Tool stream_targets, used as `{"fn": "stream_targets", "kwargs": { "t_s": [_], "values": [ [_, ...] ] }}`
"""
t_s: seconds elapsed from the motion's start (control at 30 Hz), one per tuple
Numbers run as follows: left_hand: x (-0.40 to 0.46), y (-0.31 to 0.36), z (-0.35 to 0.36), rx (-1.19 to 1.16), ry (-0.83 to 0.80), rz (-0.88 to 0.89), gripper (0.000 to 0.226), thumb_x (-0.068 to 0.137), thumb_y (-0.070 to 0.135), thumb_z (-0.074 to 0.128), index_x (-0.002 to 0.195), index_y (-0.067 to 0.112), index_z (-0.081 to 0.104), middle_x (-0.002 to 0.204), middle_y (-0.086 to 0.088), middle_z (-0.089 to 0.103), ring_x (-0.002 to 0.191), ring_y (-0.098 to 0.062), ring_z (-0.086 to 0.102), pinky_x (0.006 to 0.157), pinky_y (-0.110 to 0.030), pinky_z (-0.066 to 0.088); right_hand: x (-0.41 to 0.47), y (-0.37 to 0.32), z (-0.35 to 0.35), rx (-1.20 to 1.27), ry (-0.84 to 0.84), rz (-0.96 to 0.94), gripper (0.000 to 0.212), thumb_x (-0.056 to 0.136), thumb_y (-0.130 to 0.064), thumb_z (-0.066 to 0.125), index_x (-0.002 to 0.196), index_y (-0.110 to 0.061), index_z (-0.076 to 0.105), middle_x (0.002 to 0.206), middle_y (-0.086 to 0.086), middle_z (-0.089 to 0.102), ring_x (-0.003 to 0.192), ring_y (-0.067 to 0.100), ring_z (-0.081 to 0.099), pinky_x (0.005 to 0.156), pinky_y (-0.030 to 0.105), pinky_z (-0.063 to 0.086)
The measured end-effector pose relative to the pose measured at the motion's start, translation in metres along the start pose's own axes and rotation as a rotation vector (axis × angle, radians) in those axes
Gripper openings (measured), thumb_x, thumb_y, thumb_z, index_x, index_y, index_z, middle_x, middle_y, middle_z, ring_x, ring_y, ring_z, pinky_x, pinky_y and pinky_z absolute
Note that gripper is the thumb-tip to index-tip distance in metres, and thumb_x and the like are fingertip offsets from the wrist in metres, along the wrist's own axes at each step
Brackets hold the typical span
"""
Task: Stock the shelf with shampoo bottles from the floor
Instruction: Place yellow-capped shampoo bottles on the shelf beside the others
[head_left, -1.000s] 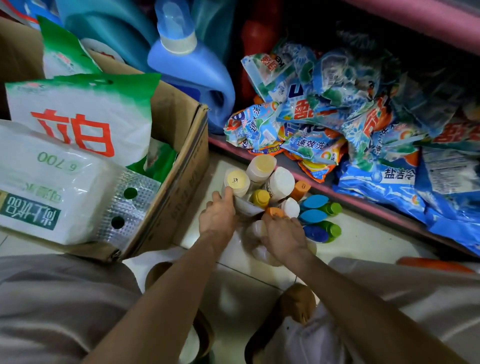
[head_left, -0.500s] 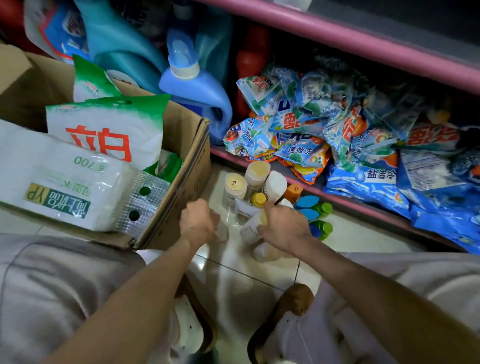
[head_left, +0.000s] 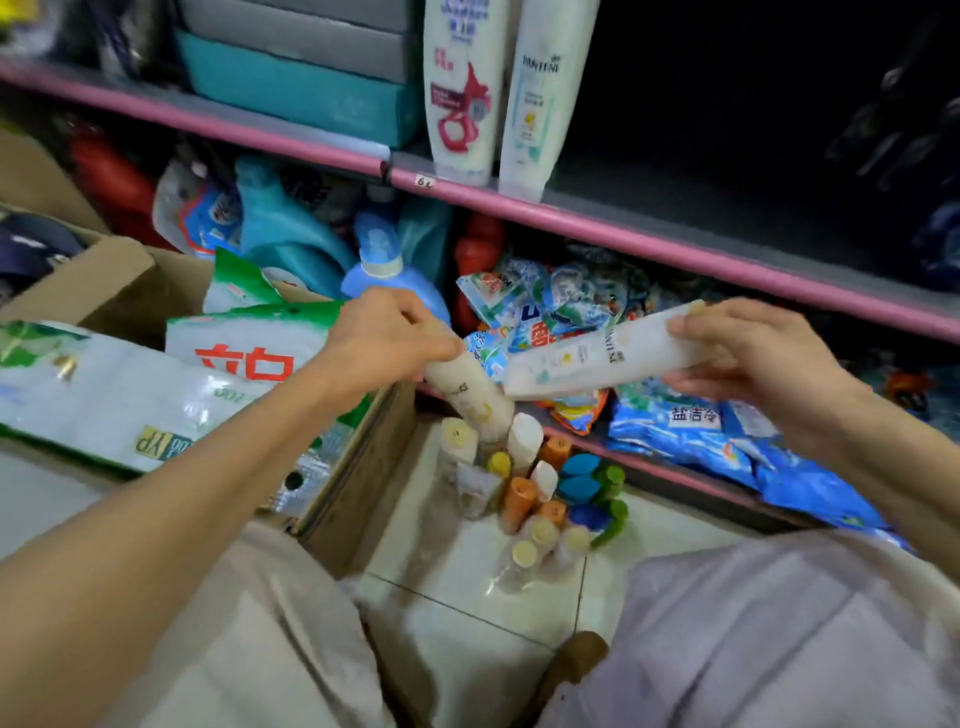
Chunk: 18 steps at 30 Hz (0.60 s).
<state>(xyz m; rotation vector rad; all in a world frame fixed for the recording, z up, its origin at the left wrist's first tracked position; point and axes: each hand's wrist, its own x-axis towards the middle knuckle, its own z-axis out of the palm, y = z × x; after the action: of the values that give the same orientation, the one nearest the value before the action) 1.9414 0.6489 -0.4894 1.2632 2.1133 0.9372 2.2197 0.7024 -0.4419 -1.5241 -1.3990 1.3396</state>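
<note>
1. At far left a cardboard box (head_left: 156, 291) sits on the floor (head_left: 457, 587), packed with white-and-green bags (head_left: 249, 343) of powder.
2. The left hand (head_left: 384, 338) is raised in front of the box's right corner and is closed around the top of a white bottle (head_left: 467, 389). That bottle hangs tilted, its lower end pointing down and right toward the group on the floor.
3. Below the hands, a cluster of bottles (head_left: 535, 493) stands on the tiled floor between the box and the base of the shelving. Their caps are cream, yellow, orange, blue and green, and they stand packed against one another.
4. Behind the left hand, on the bottom shelf, stand blue detergent jugs (head_left: 384, 270) and a red one; to their right lies a heap of blue sachets (head_left: 691, 421).
5. Above, on the pink-edged shelf (head_left: 623, 228), two tall white tubes (head_left: 462, 88) stand upright side by side near its front edge; a teal box (head_left: 296, 88) lies to their left.
6. The right hand (head_left: 748, 353) grips one end of a Pantene bottle (head_left: 597, 358), thumb on top and fingers underneath. The bottle lies nearly level in the air, below the shelf's pink edge, its free end pointing left and almost meeting the other held bottle.
7. The person's light trousers fill the lower corners.
</note>
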Motion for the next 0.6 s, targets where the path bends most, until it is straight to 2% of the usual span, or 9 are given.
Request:
{"fn": "stream_targets", "kwargs": {
  "t_s": [0.1,0.17,0.27,0.37,0.43,0.5,0.6],
  "values": [
    [-0.003,0.010,-0.006,-0.429,0.017,0.013,0.017,0.070,0.018,0.080,0.067,0.016,0.064,0.049,0.010,0.059,0.038,-0.002,0.052,0.041,-0.013,0.040,-0.004,-0.023,-0.028,0.349,0.085,0.053,0.012,0.088,-0.019,0.061,0.098,-0.012,0.063,0.086,0.012,0.069,0.060,0.016,0.072,0.054,0.019,0.056],
    [-0.002,0.017,-0.003,-0.585,0.017,0.005,0.018,0.073,0.016,0.079,0.066,0.016,0.063,0.052,0.007,0.060,0.036,-0.003,0.051,0.040,-0.012,0.041,-0.002,-0.032,-0.040,0.565,0.146,0.130,0.013,0.088,-0.022,0.061,0.099,-0.013,0.062,0.087,0.012,0.068,0.061,0.014,0.072,0.053,0.018,0.055],
    [0.000,0.026,0.002,-0.746,0.015,-0.031,0.018,0.076,0.019,0.078,0.066,0.017,0.062,0.058,0.004,0.061,0.041,-0.006,0.053,0.045,-0.017,0.047,0.007,-0.041,-0.049,0.798,0.213,0.212,0.013,0.089,-0.023,0.063,0.092,-0.011,0.062,0.089,0.011,0.065,0.065,0.015,0.072,0.058,0.020,0.058],
    [0.002,0.027,0.002,-0.881,-0.007,-0.056,0.012,0.076,0.020,0.077,0.070,0.016,0.066,0.068,-0.002,0.065,0.045,-0.009,0.053,0.048,-0.019,0.046,0.023,-0.044,-0.048,0.944,0.285,0.265,0.025,0.088,-0.021,0.064,0.108,-0.006,0.060,0.109,0.011,0.064,0.082,0.017,0.068,0.060,0.021,0.059],
    [0.003,0.028,0.001,-0.950,-0.016,-0.070,0.010,0.076,0.019,0.076,0.070,0.016,0.068,0.075,-0.004,0.068,0.052,-0.012,0.053,0.050,-0.020,0.045,0.037,-0.046,-0.045,1.001,0.348,0.264,0.032,0.090,-0.019,0.064,0.118,-0.004,0.058,0.118,0.010,0.064,0.084,0.019,0.067,0.055,0.022,0.058],
    [0.005,0.030,-0.002,-1.007,-0.031,-0.082,0.008,0.078,0.017,0.074,0.071,0.015,0.069,0.077,-0.003,0.068,0.055,-0.012,0.054,0.049,-0.019,0.046,0.049,-0.050,-0.041,1.004,0.379,0.258,0.030,0.091,-0.020,0.063,0.117,-0.005,0.057,0.122,0.009,0.063,0.087,0.019,0.066,0.053,0.022,0.057],
    [0.005,0.031,-0.005,-1.065,-0.054,-0.060,0.009,0.079,0.014,0.072,0.072,0.012,0.068,0.074,-0.001,0.067,0.056,-0.009,0.055,0.046,-0.016,0.046,0.062,-0.057,-0.035,0.990,0.372,0.292,0.039,0.091,-0.028,0.063,0.122,-0.006,0.056,0.127,0.006,0.061,0.101,0.017,0.065,0.066,0.022,0.058]
  ]
}}
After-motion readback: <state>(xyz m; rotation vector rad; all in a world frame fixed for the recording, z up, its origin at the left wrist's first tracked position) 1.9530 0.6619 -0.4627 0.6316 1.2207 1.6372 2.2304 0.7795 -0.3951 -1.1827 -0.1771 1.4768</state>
